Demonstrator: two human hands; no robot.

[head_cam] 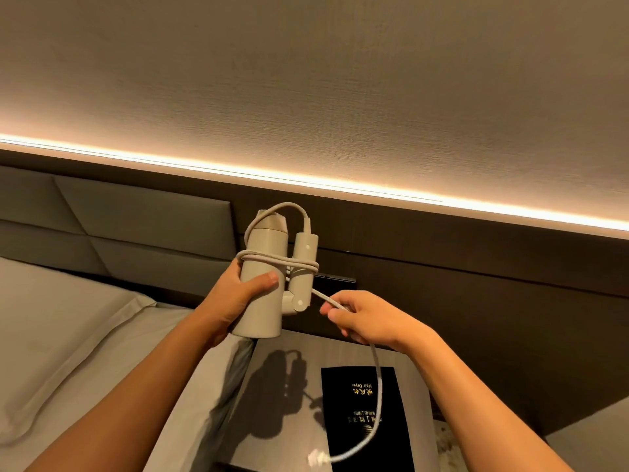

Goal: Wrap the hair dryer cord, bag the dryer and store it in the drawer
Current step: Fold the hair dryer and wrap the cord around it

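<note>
Up above the nightstand [282, 386], the left hand [235, 298] grips the folded hair dryer [263, 284] by its barrel, cord [376, 386] looped twice round it — the right hand [364, 318] pinching the slack over the black bag [364, 417].

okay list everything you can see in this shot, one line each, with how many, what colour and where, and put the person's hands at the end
hair dryer: one, beige, handle folded against the body, held up in front of the headboard
cord: one, pale grey, looped around dryer body and handle, the rest trailing down through the right hand
plug: one, white, blurred, dangling over the nightstand
bag: one, black, printed "Hair Dryer", flat on the nightstand
nightstand: one, grey, beside the bed
bed: one, white linen, at left
headboard: one, grey padded panels
light strip: one, warm white, along the wall
left hand: grip around the dryer body
right hand: grip pinching the cord
</note>
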